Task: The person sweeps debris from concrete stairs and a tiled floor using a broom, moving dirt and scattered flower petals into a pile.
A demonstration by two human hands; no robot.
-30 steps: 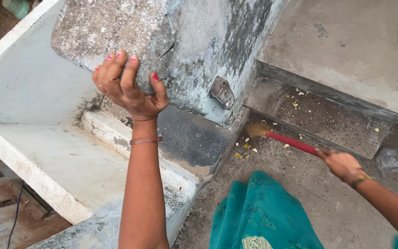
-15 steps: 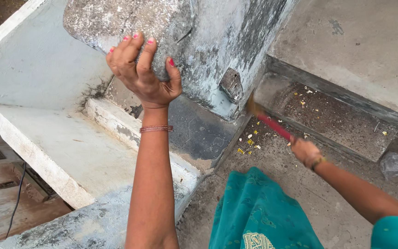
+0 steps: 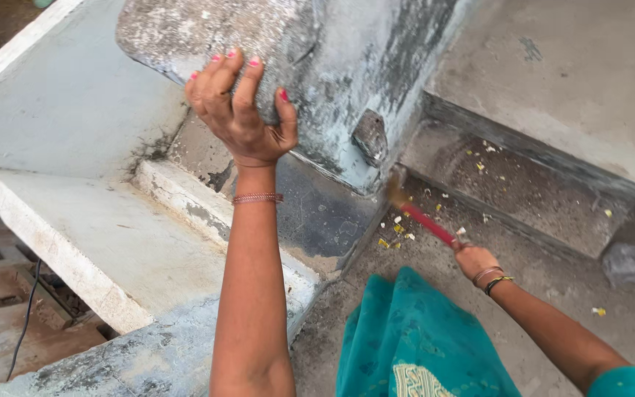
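Broom: red handle, pale bristle head blurred at foot of concrete pillar, over step strewn with yellow scraps. We judge it light, handle stiff, bristles soft; best gripped at handle end. Our right hand closed around that end. Our left hand, fingers spread, pressed flat on pillar. No containers in view. Teal cloth below.
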